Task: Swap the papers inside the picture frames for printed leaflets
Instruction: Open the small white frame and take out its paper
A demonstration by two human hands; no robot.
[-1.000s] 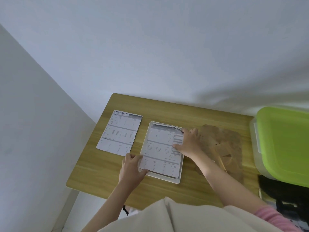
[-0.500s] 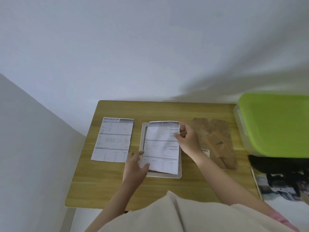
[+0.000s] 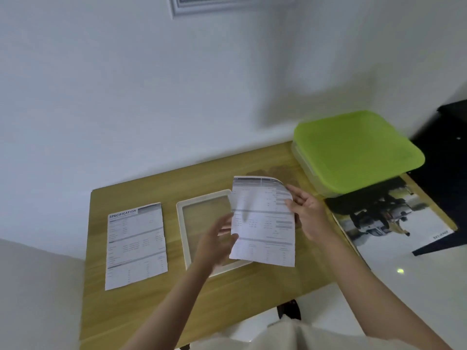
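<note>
White printed leaflet is held above the wooden table, long axis running away from the person, header at the far end. The right hand pinches its right edge; the left hand, blurred, holds its left edge over the cream frame.

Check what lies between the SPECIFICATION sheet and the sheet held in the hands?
Head view: the white picture frame lies flat on the table between the SPECIFICATION sheet and the held sheet, which overlaps its right side. Left hand is over the frame.
</note>
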